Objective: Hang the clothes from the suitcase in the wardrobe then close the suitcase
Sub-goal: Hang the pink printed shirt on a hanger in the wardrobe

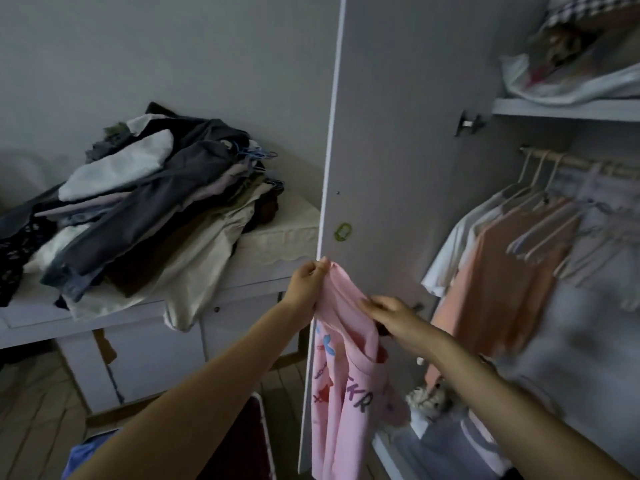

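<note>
At lower centre of the frame my left hand (306,284) pinched the top edge of the pink shirt (341,379), my right hand (393,318) gripped its collar beside the open wardrobe door (388,140); hung shirts (498,271) at right

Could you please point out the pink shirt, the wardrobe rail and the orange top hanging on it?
pink shirt (341,386): head view, printed front.
wardrobe rail (568,163): head view, bare wooden bar.
orange top (491,289): head view, front panel.
</note>
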